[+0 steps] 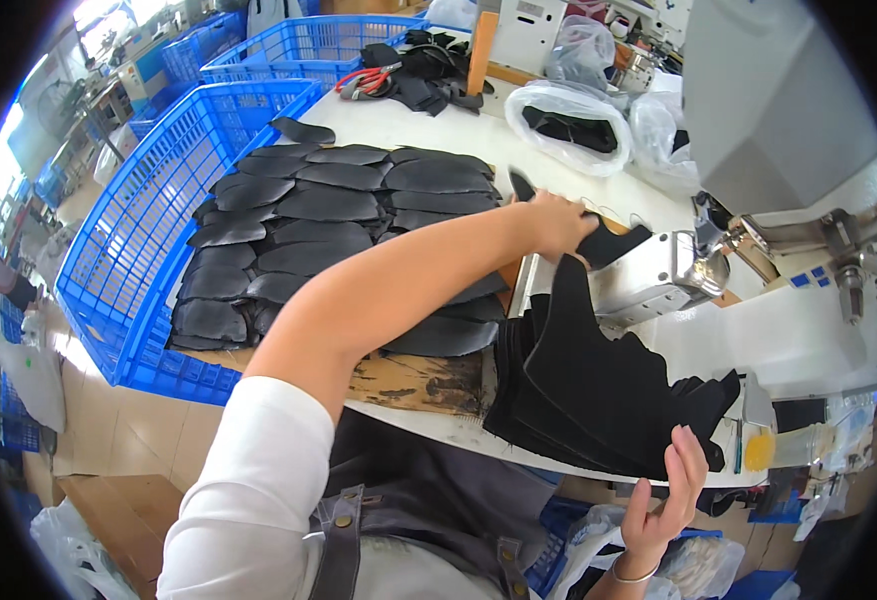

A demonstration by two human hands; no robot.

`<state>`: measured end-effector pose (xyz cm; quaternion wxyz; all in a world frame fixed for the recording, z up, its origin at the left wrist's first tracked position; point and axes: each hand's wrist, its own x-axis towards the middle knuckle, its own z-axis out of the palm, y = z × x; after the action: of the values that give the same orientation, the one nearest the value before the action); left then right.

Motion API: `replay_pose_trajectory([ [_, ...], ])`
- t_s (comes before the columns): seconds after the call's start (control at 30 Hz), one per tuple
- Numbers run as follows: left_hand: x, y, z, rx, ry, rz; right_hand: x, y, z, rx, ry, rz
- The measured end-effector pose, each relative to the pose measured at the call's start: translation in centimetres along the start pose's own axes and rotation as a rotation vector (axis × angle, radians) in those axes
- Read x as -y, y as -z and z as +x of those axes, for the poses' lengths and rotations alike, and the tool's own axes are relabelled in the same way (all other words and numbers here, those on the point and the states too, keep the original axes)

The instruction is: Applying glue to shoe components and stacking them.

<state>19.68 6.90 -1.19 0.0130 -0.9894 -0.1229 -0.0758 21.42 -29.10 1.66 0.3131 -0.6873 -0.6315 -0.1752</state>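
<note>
My left hand (558, 225) reaches across the table with its fingers closed on a curved black cut piece (613, 243), whose ends stick out on both sides of the hand. The piece is held over the edge of the metal machine bed (648, 285). Below it lies a stack of black fabric pieces (598, 385), with the top one's narrow tip rising close to my left wrist. My right hand (670, 500) is at the stack's near right corner, fingers apart and holding nothing; whether its fingertips touch the fabric I cannot tell.
Overlapping rows of shiny black pieces (328, 205) cover a wooden board (413, 385) on the left. Blue crates (123, 250) stand beyond it. Red-handled scissors (368, 82) lie near black scraps (428, 75). A plastic-lined container (570, 125) sits behind; a grey machine head (778, 110) overhangs the right.
</note>
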Motion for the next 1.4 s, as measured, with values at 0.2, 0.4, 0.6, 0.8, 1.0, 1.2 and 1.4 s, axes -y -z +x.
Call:
replay_pose_trajectory([
  [0.2, 2.6, 2.3, -5.4, -0.265, -0.049, -0.290, -0.6, 0.4, -2.0, -0.076, 0.009, -0.065],
  [0.4, 1.5, 2.8, -12.9, 0.098, 0.020, -0.377, -0.5, -1.2, -1.6, -0.225, -0.020, -0.060],
  [0.6, 2.1, 1.0, -14.7, -0.100, 0.008, -0.447, 0.0, -1.4, -1.6, -0.232, 0.009, -0.074],
  [0.8, 1.8, 2.5, -17.9, -0.312, 0.398, -0.586, 0.8, -1.8, -2.0, -0.303, 0.022, -0.051],
  [1.0, 1.8, 5.7, -26.0, -0.661, 0.735, -1.194, 2.8, -3.3, -1.4, -0.244, 0.147, 0.137],
  [1.2, -5.6, 10.3, -25.3, -0.632, 0.106, -1.705, 6.2, -4.8, 2.0, -0.174, 0.219, 0.557],
  [1.4, -10.4, 11.6, -20.2, -0.285, -0.213, -1.802, 6.1, -2.2, 3.7, 0.153, -0.251, 1.312],
])
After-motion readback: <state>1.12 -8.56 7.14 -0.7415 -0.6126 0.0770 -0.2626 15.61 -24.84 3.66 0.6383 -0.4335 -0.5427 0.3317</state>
